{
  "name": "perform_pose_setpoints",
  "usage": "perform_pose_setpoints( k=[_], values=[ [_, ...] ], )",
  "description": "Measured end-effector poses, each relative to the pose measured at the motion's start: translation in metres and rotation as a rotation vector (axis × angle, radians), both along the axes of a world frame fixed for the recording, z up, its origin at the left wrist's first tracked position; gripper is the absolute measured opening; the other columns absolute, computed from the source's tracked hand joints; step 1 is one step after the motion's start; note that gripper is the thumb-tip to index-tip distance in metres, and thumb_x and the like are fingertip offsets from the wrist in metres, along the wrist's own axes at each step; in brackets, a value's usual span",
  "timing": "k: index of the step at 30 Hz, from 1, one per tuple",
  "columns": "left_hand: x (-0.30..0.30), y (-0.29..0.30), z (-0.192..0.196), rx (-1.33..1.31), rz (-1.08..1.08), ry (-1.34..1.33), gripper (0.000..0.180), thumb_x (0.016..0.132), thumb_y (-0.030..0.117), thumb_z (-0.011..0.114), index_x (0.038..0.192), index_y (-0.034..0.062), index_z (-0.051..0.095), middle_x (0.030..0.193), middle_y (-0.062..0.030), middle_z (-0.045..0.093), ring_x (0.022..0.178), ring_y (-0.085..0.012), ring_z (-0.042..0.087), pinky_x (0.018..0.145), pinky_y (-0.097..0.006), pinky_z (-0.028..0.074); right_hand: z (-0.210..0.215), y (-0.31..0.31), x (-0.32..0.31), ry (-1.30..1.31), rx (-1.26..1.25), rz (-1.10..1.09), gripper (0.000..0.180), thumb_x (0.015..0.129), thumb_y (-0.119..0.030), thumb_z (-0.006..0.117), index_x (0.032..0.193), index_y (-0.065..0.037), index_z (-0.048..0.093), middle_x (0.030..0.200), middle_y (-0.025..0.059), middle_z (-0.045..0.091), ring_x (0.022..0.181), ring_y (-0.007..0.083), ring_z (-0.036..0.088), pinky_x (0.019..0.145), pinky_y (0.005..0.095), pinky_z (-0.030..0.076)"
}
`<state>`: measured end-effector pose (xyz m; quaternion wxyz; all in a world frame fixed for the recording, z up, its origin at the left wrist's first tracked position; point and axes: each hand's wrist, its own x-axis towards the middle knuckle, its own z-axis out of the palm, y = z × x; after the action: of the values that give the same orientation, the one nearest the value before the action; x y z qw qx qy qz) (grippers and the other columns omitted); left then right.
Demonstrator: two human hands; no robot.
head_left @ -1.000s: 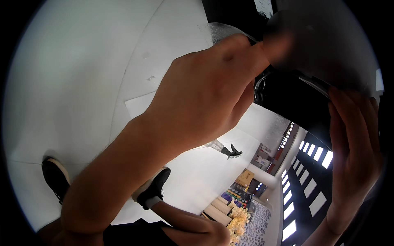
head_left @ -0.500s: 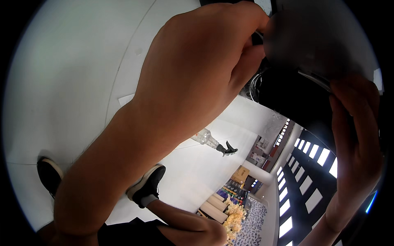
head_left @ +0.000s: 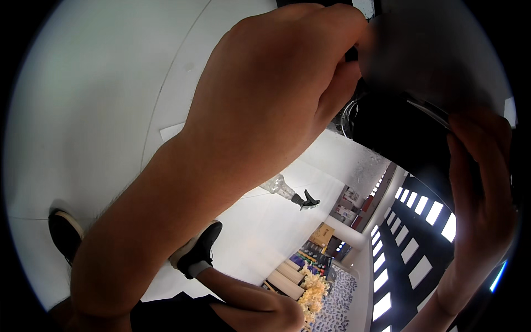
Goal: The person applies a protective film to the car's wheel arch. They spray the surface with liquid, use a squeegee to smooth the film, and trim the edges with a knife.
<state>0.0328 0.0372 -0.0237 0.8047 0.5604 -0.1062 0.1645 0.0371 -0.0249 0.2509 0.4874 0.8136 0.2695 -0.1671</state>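
My left hand point(head_left: 271, 72) reaches up across the middle, its back toward me. Thumb and fingers are pinched together at a black thing whose kind is mostly hidden. At the far right is my right hand point(head_left: 481, 160), with its bent fingers closed at the edge of a large black object point(head_left: 398, 130) with a thin pale rim. A dark blur very close in front covers the fingertips and much of the space between both hands. Beside the left hand's fingers shows a curved clear, shiny piece point(head_left: 347, 116).
A clear spray bottle point(head_left: 281, 187) with a black trigger head is partly behind my left forearm. Black shoes point(head_left: 199, 249) rest on the pale floor point(head_left: 110, 99). Yellow flowers point(head_left: 314, 296), a cardboard box point(head_left: 322, 234) and lit ceiling panels point(head_left: 421, 271) appear toward the lower right.
My left hand has shifted very slightly to the right, and the black object's pale rim has moved slightly too. Both hands keep the same closed pose.
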Motion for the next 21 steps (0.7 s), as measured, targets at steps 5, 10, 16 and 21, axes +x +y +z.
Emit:
perform_pose_setpoints(
  k=[5,10,16,21],
  values=[
    [0.0,0.0,0.002,0.001,0.0,-0.004,0.043,0.083,-0.003,0.073,0.123,0.0145,0.069,0.091,-0.0008,0.069,0.072,-0.0119,0.061,0.062,-0.028,0.048,-0.002,0.005,0.0,-0.009,-0.042,0.0,0.023,0.099,-0.008,0.067,0.119,-0.013,0.075,0.127,0.0055,0.073,0.118,0.0237,0.07,0.098,0.0348,0.06],
    [0.0,-0.001,0.003,0.003,-0.005,-0.006,0.042,0.083,-0.002,0.073,0.121,0.0144,0.069,0.091,-0.0007,0.069,0.073,-0.0122,0.062,0.063,-0.028,0.048,-0.004,0.006,-0.007,-0.072,-0.089,-0.002,0.023,0.099,-0.01,0.067,0.12,-0.015,0.075,0.127,0.0052,0.072,0.119,0.0229,0.069,0.1,0.0343,0.059],
    [0.0,-0.001,0.004,0.01,-0.019,-0.011,0.04,0.083,-0.002,0.074,0.119,0.0143,0.07,0.091,-0.0005,0.07,0.073,-0.0126,0.062,0.064,-0.028,0.049,-0.007,0.012,-0.004,-0.064,-0.121,0.029,0.025,0.098,-0.009,0.068,0.121,-0.015,0.074,0.128,0.0055,0.072,0.12,0.0226,0.069,0.099,0.0334,0.059],
    [0.0,0.001,0.002,0.011,-0.037,-0.025,0.039,0.083,-0.002,0.074,0.118,0.0142,0.07,0.091,-0.0004,0.07,0.074,-0.0129,0.062,0.064,-0.029,0.049,-0.007,0.016,-0.003,-0.053,-0.144,0.053,0.024,0.098,-0.009,0.068,0.121,-0.015,0.074,0.127,0.0056,0.072,0.119,0.0228,0.069,0.099,0.0336,0.059]
  ],
)
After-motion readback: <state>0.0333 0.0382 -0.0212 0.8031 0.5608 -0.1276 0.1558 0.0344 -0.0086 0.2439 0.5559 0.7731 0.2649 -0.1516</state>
